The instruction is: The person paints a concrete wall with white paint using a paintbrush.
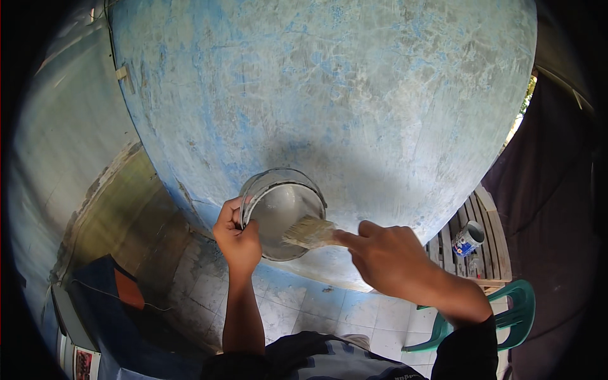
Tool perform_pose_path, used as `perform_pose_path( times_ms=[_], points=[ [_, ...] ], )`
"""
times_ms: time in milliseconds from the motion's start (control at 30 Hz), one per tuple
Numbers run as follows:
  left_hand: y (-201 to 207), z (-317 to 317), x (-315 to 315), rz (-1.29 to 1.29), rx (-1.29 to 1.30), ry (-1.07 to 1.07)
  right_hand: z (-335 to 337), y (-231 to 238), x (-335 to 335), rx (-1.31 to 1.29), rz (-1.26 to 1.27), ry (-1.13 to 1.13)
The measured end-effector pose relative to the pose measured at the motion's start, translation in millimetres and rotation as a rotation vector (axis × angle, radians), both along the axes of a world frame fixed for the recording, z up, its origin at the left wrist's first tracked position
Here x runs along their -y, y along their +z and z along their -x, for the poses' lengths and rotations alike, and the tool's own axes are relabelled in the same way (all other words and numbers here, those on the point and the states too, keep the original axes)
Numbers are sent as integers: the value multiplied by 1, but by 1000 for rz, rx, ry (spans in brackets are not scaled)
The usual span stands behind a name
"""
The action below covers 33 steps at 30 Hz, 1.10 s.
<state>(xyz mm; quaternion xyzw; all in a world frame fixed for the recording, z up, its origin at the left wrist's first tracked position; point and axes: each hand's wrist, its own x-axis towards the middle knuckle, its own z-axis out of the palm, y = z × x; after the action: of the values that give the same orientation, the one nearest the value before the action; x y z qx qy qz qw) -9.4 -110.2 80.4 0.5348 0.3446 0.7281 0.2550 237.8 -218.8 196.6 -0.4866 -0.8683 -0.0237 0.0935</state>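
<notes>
A round paint bucket [269,212] with a thin wire handle holds whitish liquid. My left hand [237,234] grips its left rim, fingers outside and thumb near the edge. In my right hand [396,258] is a wide paintbrush [310,233] with pale, paint-coated bristles. The bristles reach over the bucket's right rim, above or touching the liquid; I cannot tell which. Most of the brush's handle is hidden by my fingers. Directly behind the bucket stands a wall [342,101] with worn blue and greyish-white patches.
To the right, a slatted wooden bench [484,221] carries an open can [467,239], with a green plastic chair [519,313] in front. Dark cloth [551,209] hangs at the far right. A dark blue piece of furniture [104,316] stands lower left on the tiled floor [310,310].
</notes>
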Motion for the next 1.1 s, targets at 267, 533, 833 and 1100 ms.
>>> perform_pose_path(
  times_ms=[267, 533, 833, 1100],
  points=[
    [-26, 22, 16, -127, -83, 226, 53, -44, -21, -95, -52, 47],
    [-53, 28, 32, -112, -124, 409, 75, -75, -35, -113, 87, -50],
    [-68, 32, 27, -157, -175, 427, 88, -98, -57, -177, 54, -39],
    [-63, 29, 25, -185, -201, 408, 90, -99, -61, -124, 115, -99]
  ],
)
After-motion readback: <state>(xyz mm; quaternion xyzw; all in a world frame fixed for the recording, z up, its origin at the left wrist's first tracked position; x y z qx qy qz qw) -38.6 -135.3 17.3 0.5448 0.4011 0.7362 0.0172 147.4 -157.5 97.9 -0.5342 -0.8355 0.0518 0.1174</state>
